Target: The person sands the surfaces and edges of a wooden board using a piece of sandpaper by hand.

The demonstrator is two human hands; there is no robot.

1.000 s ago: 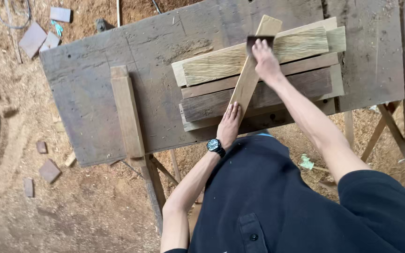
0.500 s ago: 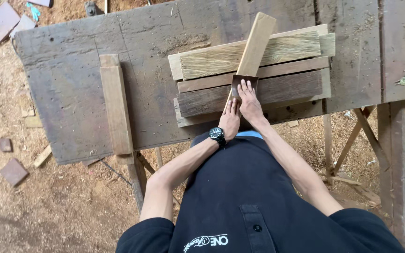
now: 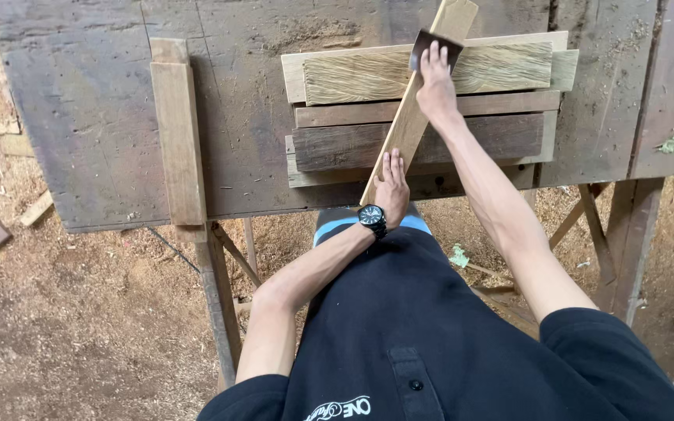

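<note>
Your left hand [image 3: 391, 181] lies flat, pinning the slat's [image 3: 409, 125] near end; your right hand [image 3: 434, 84] presses the dark scraper [image 3: 429, 45] at its far end, across the boards [image 3: 368, 144]. Keep that pin firm and stroke along the grain.

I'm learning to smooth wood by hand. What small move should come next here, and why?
Probably draw the dark scraper back down the pale slat toward the body. The right hand presses it near the slat's far end, so most of the length lies below it, and the left hand pins the near end on the stacked boards.
</note>
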